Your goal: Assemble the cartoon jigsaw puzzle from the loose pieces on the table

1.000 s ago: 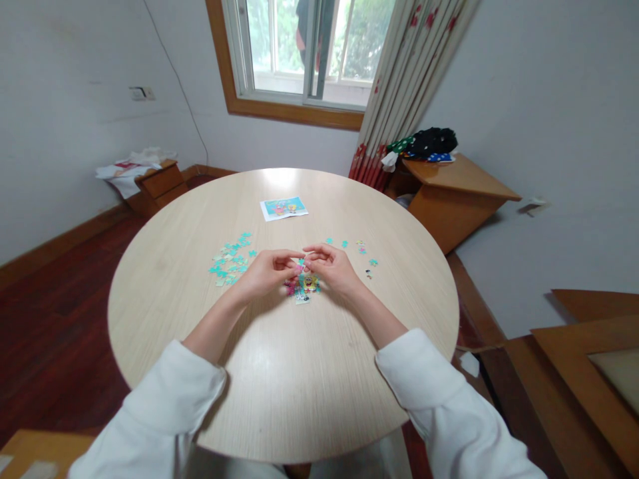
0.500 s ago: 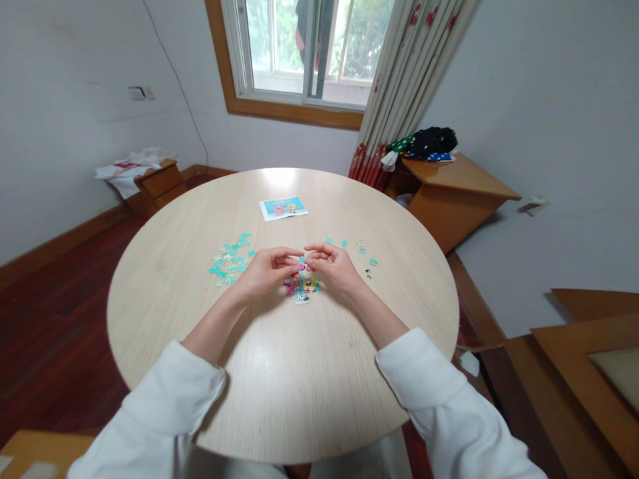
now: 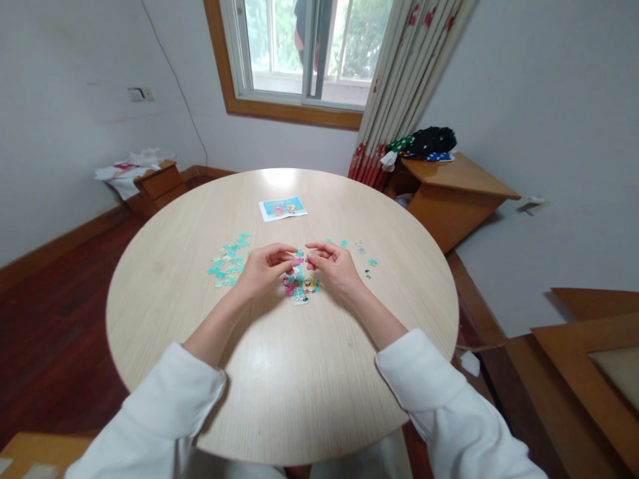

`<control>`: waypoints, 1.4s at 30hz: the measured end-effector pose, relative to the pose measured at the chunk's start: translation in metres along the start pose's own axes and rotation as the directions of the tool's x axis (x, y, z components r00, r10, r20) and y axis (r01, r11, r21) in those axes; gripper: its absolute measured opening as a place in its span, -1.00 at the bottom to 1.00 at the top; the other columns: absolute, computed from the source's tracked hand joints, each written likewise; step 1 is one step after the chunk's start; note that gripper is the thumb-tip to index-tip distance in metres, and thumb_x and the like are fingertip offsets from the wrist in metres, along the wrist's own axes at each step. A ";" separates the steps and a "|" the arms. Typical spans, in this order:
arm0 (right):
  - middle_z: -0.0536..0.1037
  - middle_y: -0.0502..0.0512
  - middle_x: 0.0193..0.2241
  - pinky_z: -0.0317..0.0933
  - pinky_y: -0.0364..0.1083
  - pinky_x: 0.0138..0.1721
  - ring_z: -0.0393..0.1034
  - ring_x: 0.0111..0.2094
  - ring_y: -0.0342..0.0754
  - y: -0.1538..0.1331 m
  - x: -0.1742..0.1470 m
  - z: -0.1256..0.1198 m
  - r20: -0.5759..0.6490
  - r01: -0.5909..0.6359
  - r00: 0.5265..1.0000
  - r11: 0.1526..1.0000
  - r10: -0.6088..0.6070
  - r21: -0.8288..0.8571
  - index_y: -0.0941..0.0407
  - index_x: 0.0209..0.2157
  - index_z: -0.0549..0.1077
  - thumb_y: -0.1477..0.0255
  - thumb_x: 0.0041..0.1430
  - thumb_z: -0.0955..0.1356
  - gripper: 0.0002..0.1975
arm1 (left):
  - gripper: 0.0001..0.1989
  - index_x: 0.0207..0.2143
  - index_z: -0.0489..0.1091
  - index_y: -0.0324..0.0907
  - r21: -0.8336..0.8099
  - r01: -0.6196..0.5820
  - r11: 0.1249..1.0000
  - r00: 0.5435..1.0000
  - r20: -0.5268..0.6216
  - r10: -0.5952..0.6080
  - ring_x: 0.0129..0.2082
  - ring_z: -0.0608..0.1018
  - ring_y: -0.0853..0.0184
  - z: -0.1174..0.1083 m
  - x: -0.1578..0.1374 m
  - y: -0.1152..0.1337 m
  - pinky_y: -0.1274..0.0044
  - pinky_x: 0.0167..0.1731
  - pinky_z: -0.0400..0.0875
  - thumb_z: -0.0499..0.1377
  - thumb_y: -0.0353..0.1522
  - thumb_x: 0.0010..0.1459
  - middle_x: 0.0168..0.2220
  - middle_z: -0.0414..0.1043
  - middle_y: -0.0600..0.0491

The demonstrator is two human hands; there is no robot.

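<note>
Left hand (image 3: 267, 271) pinches a pink piece (image 3: 299, 258); right hand (image 3: 333, 264), grip undeterminable. Both well inside the desk (image 3: 279, 392) edge.

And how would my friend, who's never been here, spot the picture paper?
Find the big round table in front of the window. On its far half, beyond the loose puzzle pieces, lies a picture sheet, mostly blue with a white margin. It is one flat, four-sided sheet, while its neighbours are small, knobbly pieces.

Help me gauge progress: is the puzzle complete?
Incomplete: loose turquoise pieces lie left of the partly assembled puzzle; more lie right.
</note>
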State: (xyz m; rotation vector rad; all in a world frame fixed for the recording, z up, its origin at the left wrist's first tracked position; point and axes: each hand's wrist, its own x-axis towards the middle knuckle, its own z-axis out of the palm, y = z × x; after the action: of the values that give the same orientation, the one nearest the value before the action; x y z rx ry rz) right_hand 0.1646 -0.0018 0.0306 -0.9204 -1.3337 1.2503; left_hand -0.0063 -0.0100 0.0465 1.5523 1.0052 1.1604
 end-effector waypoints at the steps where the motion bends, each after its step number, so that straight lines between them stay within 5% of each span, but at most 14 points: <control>1: 0.47 -0.02 -0.54 0.26 -0.13 -0.40 0.33 -0.50 -0.18 0.000 0.000 0.000 -0.013 0.031 0.999 0.999 -0.031 -0.024 0.13 -0.30 0.49 0.21 -0.19 0.46 -0.61 | -0.61 -0.35 0.44 -0.26 0.006 -0.018 1.000 1.000 -0.017 0.018 -0.44 0.56 0.30 0.000 0.000 0.000 0.45 -0.38 0.46 0.33 -0.17 -0.18 -0.45 0.53 -0.02; 9: 0.49 0.05 -0.43 0.26 -0.09 -0.33 0.33 -0.41 -0.14 -0.003 -0.007 0.006 0.017 0.235 0.972 0.958 -0.235 -0.162 0.07 -0.29 0.55 0.31 -0.08 0.44 -0.74 | -0.65 -0.36 0.43 -0.26 -0.013 -0.072 0.997 0.996 -0.055 0.071 -0.47 0.54 0.33 0.000 -0.001 -0.001 0.48 -0.44 0.44 0.32 -0.19 -0.15 -0.47 0.51 0.00; 25: 0.47 0.03 -0.47 0.20 -0.11 -0.37 0.29 -0.45 -0.17 0.001 -0.007 0.004 0.044 0.358 0.931 0.879 -0.363 -0.315 0.09 -0.30 0.55 0.36 0.01 0.41 -0.82 | -0.64 -0.38 0.43 -0.27 -0.012 -0.024 1.000 1.000 -0.003 0.024 -0.41 0.54 0.30 -0.003 0.002 -0.002 0.46 -0.37 0.43 0.34 -0.20 -0.19 -0.44 0.51 -0.02; 35: 0.50 0.07 -0.41 0.20 -0.13 -0.37 0.32 -0.42 -0.17 0.013 -0.006 -0.001 0.113 0.296 0.954 0.809 -0.277 -0.507 0.13 -0.18 0.52 0.46 0.08 0.34 -0.76 | -0.79 -0.42 0.49 -0.27 0.405 0.009 0.914 0.992 0.114 -0.060 -0.49 0.43 0.38 -0.031 0.007 -0.006 0.51 -0.43 0.30 0.29 -0.31 -0.12 -0.47 0.51 -0.01; 42: 0.50 0.07 -0.41 0.20 -0.14 -0.35 0.31 -0.41 -0.17 0.015 -0.005 -0.001 0.150 0.306 0.951 0.767 -0.269 -0.564 0.14 -0.21 0.52 0.51 0.08 0.31 -0.77 | -0.80 -0.43 0.46 -0.30 0.418 0.096 0.904 0.963 0.190 -0.190 -0.48 0.43 0.39 -0.034 0.007 -0.015 0.54 -0.45 0.26 0.28 -0.32 -0.10 -0.47 0.49 -0.02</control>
State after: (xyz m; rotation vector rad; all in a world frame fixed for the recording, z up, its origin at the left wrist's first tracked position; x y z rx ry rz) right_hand 0.1647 -0.0041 0.0148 -1.0417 -1.8824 0.6282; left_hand -0.0389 0.0068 0.0377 1.8494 1.2347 0.6755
